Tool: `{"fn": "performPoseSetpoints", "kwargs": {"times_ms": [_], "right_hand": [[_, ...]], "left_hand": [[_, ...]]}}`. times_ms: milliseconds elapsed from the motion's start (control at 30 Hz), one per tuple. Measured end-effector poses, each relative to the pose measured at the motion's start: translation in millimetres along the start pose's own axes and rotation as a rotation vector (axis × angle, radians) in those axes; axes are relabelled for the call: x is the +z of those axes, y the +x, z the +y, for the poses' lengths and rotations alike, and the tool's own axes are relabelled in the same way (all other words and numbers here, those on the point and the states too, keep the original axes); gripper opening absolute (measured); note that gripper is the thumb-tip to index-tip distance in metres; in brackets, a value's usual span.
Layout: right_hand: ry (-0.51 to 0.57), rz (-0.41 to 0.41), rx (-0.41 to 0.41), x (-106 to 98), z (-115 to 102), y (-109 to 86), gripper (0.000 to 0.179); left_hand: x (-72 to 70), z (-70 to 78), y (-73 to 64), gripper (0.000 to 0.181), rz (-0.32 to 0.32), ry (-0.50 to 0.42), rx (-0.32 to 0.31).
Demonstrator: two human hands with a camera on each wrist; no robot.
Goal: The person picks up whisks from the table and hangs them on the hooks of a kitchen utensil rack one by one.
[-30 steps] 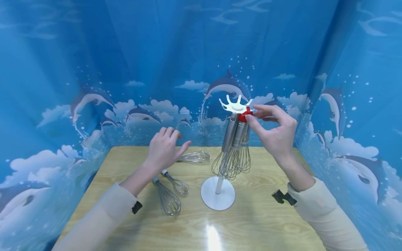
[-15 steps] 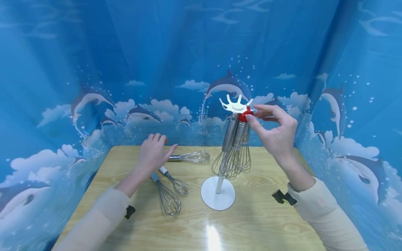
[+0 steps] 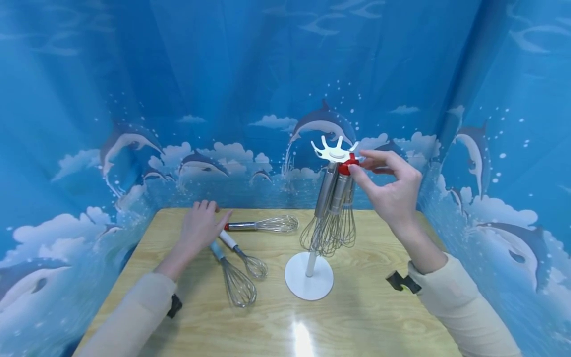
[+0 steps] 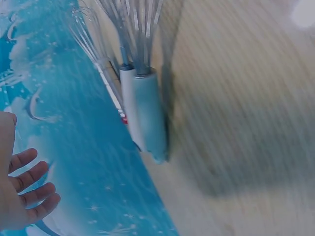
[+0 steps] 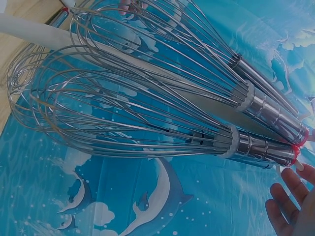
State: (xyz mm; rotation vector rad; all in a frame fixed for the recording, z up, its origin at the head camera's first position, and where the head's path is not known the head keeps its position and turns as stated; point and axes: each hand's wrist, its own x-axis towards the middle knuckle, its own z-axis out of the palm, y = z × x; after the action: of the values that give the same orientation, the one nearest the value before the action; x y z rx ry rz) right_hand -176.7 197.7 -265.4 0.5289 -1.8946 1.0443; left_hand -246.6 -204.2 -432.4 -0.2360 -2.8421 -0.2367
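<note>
My right hand [image 3: 394, 188] pinches the red end of a steel-handled whisk [image 3: 341, 191] between thumb and fingers, up at the prongs of a white hanging stand [image 3: 336, 153]. In the right wrist view that whisk [image 5: 261, 148] hangs close to other steel-handled ones. A plain steel whisk [image 3: 324, 193] hangs just left of it. My left hand [image 3: 198, 227] holds nothing, fingers loosely spread over the table's far left. Close by it lie a light-blue-handled whisk [image 4: 149, 110], a white-handled whisk [image 4: 129, 96] and a red-ended steel whisk [image 3: 243, 226].
The stand's round white base [image 3: 309, 287] rests mid-table. The wooden table [image 3: 366, 307] ends at the back against a blue dolphin-print curtain [image 3: 267, 124], which also rises on both sides. A bright light reflection falls on the table's front.
My left hand has moved left and slightly down, uncovering the handles of the whisks lying on the table. My right hand and the stand have stayed in place.
</note>
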Motion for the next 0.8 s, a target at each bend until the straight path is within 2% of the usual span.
{"fn": "performPoseSetpoints", "kwargs": {"times_ms": [233,533,800], "right_hand": [[-0.009,-0.008,-0.009,-1.1,1.1,-0.1,0.029],[-0.006,0.001,0.013,-0.2,0.2,-1.1,0.029],[-0.019,-0.003,0.009,0.3,0.3,-0.2,0.029]], "left_hand": [[12.6,-15.0,-6.2,0.059,-0.056,-0.006,-0.019],[39.3,-30.2,-13.7,0.053,-0.091,-0.016,-0.048],[50.1,-37.5,-21.0,0.056,-0.106,-0.018,-0.082]]}}
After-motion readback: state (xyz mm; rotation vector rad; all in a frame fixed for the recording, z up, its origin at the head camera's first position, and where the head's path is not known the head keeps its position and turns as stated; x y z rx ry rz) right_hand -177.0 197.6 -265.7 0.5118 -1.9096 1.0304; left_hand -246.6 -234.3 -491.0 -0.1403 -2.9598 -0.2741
